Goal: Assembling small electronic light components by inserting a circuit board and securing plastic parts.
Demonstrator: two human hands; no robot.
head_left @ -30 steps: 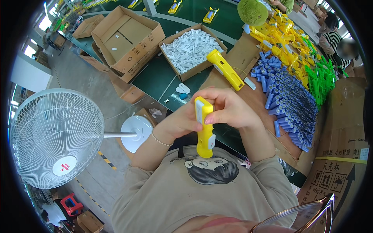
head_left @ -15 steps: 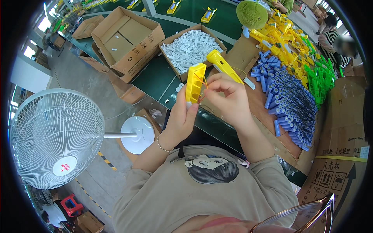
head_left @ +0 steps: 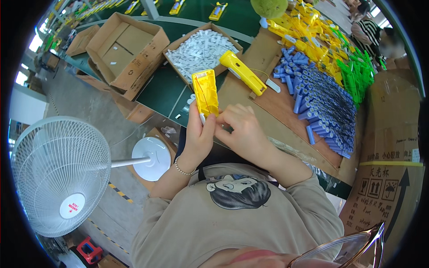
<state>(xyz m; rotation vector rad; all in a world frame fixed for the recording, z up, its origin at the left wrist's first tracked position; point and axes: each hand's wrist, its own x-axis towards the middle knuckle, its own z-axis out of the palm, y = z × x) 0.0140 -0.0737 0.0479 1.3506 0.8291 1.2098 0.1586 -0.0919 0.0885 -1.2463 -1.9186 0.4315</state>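
The left hand grips the yellow shell upright, its long axis rising above the fingers, while the right hand pinches at its lower end

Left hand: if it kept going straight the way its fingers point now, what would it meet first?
Likely the cardboard box of white parts, straight beyond the yellow housing that the left hand holds; depth is unclear.

We see a bright yellow plastic casing, a matching yellow assembled unit on brown cardboard sheet. Blue cylindrical cells, green plastic parts, white wire-grille fan, dark green belt, beige printed shirt.
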